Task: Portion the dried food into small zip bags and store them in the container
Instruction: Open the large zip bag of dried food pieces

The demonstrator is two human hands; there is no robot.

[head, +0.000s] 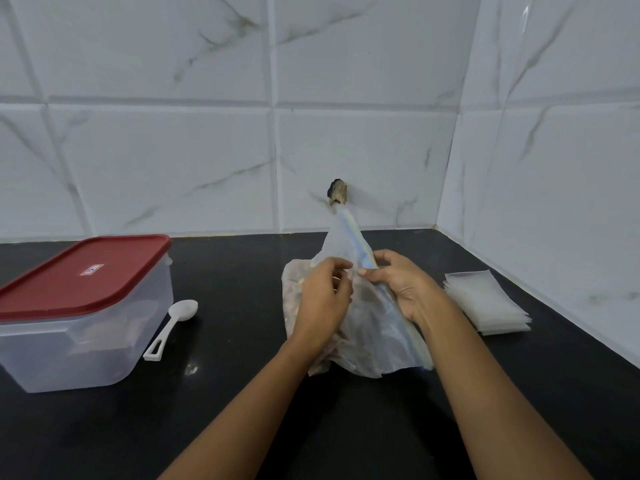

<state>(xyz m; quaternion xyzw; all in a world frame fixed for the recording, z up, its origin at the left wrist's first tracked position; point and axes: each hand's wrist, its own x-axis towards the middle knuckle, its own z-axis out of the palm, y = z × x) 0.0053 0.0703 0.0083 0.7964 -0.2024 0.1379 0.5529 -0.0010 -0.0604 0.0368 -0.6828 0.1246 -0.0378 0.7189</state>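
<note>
A large clear zip bag (367, 327) with brownish dried food stands on the black counter, its blue zip strip running up toward the wall. My left hand (323, 299) pinches the bag's plastic near the top, on the left side of the strip. My right hand (401, 285) pinches the zip strip from the right, thumb and fingers curled on it. A stack of small empty zip bags (488, 301) lies flat to the right. The clear container (86, 323) with a red lid (83, 271) on it stands at the left. Beside it lies a white plastic spoon (173, 327).
The black counter (242, 410) meets white marble-tiled walls at the back and right, forming a corner. A dark chipped spot (337, 196) shows on the back wall above the bag.
</note>
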